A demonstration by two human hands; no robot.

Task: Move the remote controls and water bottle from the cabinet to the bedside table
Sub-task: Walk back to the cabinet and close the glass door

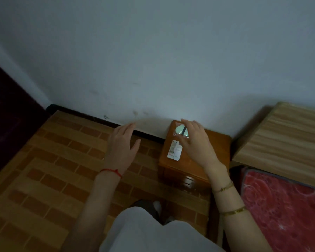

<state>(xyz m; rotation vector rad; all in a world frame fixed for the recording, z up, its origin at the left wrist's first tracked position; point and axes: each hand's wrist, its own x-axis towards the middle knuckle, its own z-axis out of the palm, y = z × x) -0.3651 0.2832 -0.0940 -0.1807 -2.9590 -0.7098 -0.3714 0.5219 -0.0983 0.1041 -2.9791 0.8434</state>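
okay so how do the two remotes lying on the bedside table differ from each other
The left remote is longer and shows coloured markings, with red near its lower end; the right remote is shorter and plain white. Both are pale, lie flat side by side, and point the same way on the bedside table.

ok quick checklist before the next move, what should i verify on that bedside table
1. Two remote controls on the bedside table: ok, side by side near its left edge.
2. Water bottle on the table: not ok, none visible.
3. Right hand free: cannot tell, it hovers open over the table, fingers near a pale green packet; contact unclear.
4. Left hand free: ok, open and empty over the floor.
5. Room for the bottle: ok, bare wood to the right of the remotes.
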